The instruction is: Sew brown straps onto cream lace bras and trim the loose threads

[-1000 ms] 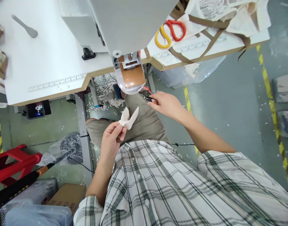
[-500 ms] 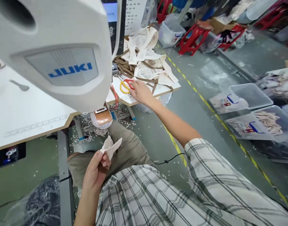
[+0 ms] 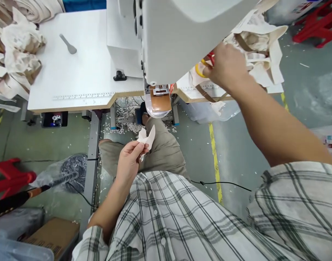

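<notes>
My left hand (image 3: 130,156) is closed in a pinch on a small cream fabric piece (image 3: 149,139) above my lap, with two pointed ends of the cloth sticking up past the fingers. Reaching out over the right part of the table, my right hand (image 3: 227,69) has its fingers curled at the handles of a pair of scissors (image 3: 200,70), one loop yellow and one red. The blades are hidden behind the sewing machine head (image 3: 193,43). Beyond that hand lies a heap of cream garments (image 3: 260,47) with brown straps.
The machine's bed (image 3: 161,103) juts out between two parts of the white table (image 3: 87,65). More cream garments (image 3: 21,47) are piled at the left end, and a grey spoon-shaped tool (image 3: 68,44) lies nearby. A clear plastic bag (image 3: 215,110) hangs below the right edge.
The view has swung left, bringing the left table into sight. My right hand stays at the scissors, now more over their handles. My left hand still pinches the fabric piece.
</notes>
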Demonstrator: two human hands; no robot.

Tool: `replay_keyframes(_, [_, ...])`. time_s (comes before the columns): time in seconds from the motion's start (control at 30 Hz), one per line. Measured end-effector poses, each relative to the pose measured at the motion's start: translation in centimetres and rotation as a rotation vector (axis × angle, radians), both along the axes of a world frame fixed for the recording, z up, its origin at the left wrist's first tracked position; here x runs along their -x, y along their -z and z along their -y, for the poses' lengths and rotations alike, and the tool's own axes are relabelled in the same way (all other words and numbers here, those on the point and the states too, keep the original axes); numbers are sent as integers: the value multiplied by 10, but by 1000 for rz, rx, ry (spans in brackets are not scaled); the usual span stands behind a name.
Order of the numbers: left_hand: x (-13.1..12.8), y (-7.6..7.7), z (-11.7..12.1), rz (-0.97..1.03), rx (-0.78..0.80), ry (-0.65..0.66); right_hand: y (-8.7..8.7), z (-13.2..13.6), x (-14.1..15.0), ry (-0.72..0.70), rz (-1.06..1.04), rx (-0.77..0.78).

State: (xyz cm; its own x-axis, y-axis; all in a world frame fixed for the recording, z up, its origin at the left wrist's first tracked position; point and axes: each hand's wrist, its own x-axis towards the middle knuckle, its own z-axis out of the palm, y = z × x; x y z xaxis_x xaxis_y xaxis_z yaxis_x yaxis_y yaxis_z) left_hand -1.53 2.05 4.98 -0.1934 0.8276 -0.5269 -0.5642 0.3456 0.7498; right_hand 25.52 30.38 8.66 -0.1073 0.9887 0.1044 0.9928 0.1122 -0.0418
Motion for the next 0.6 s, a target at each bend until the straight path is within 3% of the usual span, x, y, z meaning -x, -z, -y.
replay_keyframes(0.1, [2,2,2,-10,-23,-14,-20,47,-22,-52,-60,-66])
replay_keyframes(0.2, [3,2,3,-48,-39,-28,-33,119,-37,-141,-254,-24])
replay_keyframes(0.27, [3,2,3,-93,-55,-13,-34,170,-37,-322,-438,74])
replay_keyframes(0.37, [2,3,4,-160,-102,8,-27,225,-19,-594,-483,218])
replay_keyframes(0.47, [1,2,6,-221,-150,19,-16,244,6,-693,-469,231])
replay_keyframes(0.6, [1,0,8,-267,-178,46,-6,237,23,-728,-485,210])
